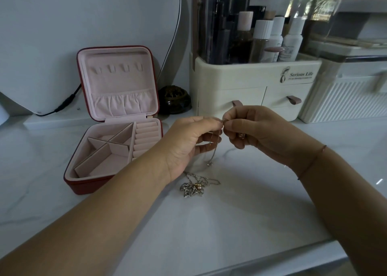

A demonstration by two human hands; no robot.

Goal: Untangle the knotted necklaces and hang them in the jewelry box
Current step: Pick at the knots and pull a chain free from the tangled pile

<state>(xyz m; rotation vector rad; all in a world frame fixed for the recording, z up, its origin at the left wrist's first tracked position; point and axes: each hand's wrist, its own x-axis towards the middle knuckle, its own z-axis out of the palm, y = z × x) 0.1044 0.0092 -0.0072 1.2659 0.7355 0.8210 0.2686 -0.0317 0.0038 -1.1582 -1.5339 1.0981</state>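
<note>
My left hand (pixel 194 141) and my right hand (pixel 251 131) meet above the white counter, both pinching a thin chain necklace (pixel 212 152) at its top. The chain hangs down between them, its end just above the counter. A small pink bead shows inside my right hand's curled fingers. Below my hands a tangled silver pendant with a pink pearl and more chain (pixel 195 186) lies on the counter. The red jewelry box (pixel 88 183) stands open at the left, pink inside, with a row of hooks (pixel 117 68) in its raised lid; nothing hangs on them.
A cream cosmetics organizer (pixel 251 81) with bottles and two drawers stands behind my hands. A white ribbed case (pixel 345 99) sits at the far right. A dark round ornament (pixel 173 99) sits beside the box lid. A black cable (pixel 67 104) runs behind the box. The counter's edge lies at the lower right.
</note>
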